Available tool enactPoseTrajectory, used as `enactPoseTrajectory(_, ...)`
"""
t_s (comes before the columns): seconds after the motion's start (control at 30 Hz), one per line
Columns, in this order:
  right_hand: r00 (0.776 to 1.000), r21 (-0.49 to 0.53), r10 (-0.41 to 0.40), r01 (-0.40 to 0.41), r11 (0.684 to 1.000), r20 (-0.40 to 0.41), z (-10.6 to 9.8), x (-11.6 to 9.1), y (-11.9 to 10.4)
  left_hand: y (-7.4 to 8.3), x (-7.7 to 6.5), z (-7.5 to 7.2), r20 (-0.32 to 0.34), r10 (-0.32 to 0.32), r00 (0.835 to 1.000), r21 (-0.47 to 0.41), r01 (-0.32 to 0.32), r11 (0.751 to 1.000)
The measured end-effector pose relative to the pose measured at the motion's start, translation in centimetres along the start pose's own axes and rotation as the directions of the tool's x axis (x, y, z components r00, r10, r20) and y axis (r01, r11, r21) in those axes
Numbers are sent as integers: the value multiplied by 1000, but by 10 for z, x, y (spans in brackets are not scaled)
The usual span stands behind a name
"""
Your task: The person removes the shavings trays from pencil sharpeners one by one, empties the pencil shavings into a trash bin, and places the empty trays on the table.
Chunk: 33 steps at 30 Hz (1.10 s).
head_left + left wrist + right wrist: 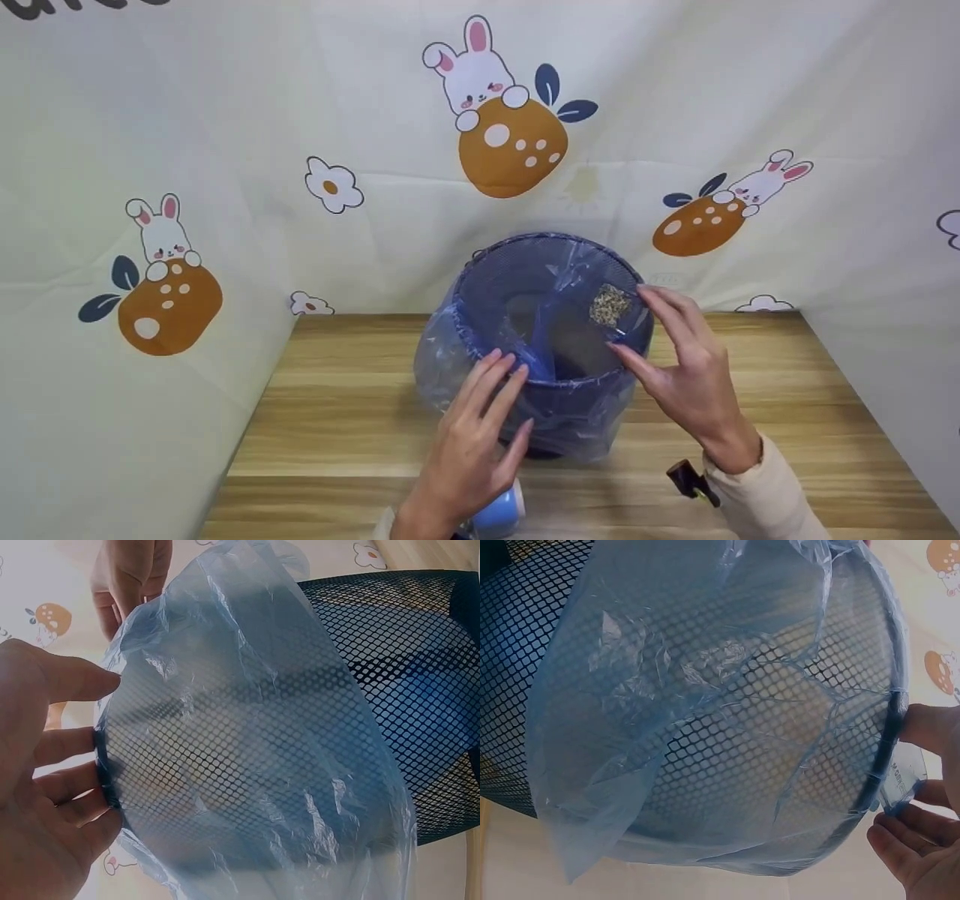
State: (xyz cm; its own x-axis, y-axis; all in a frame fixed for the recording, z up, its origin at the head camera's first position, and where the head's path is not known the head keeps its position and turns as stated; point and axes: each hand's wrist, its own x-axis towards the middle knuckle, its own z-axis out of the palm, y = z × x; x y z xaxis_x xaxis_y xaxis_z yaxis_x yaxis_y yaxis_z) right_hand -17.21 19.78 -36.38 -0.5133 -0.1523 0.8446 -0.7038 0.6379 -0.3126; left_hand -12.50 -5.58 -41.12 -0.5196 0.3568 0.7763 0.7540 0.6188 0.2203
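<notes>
A dark mesh wastebasket (pixel 525 384) stands on the table, lined with a translucent blue plastic bag (pixel 247 727) folded down over its outside. My left hand (pixel 469 442) has its fingertips at the front-left of the rim, fingers extended and thumb apart. At the right side of the rim is my right hand (pixel 694 375), its thumb and forefinger spread wide. Beside those fingertips, over the basket's opening, is a small clear packet of speckled granules (pixel 611 305). In the right wrist view this packet (pixel 905 776) lies between thumb and fingers; firm contact cannot be made out.
A blue cup (pixel 499 514) sits near my left wrist, partly hidden by it. The wood-grain table (pixel 315 420) meets a pale cloth backdrop (pixel 390 255) printed with rabbits and flowers, close behind the basket. A dark strapped device (pixel 686 478) is at my right wrist.
</notes>
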Motion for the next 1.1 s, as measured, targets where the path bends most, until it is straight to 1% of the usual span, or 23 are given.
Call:
enactPoseTrajectory(0.27,999,-25,-42,42,999,13,1,1,0,0,0,-1,5,-10,1000,-4,10,1000)
enactPoseTrajectory(0.63,996,-22,-82,83,996,39,0,2,-2,0,0,0,8,-10,1000,8,10,1000)
enactPoseTrajectory(0.8,991,-29,-117,118,993,61,0,3,-4,0,0,0,3,-9,1000,7,9,1000)
enactPoseTrajectory(1.1,984,-36,-133,138,990,114,-1,4,-6,0,0,-1,1,-5,1000,1,5,1000)
